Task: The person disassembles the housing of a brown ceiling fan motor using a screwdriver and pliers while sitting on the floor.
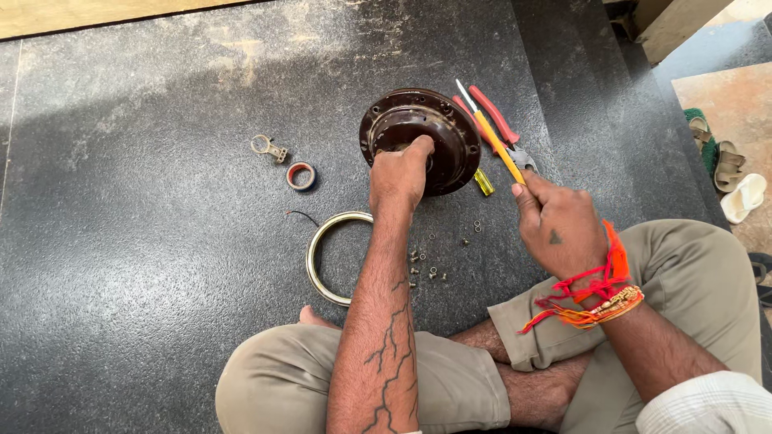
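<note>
I sit cross-legged on a dark speckled floor (145,241). A round dark brown metal housing (450,133) lies in front of me. My left hand (398,173) reaches into its middle, fingers closed on something inside that I cannot make out. My right hand (559,229), with red and orange threads on the wrist, grips a yellow-handled screwdriver (497,145). The screwdriver's shaft points away from me, past the housing's right rim.
Red-handled pliers (494,116) lie right of the housing. A metal ring (318,265) and several small screws (426,265) lie near my left forearm. A roll of red tape (301,175) and a small metal clamp (269,148) sit further left. Sandals (728,173) rest at the right.
</note>
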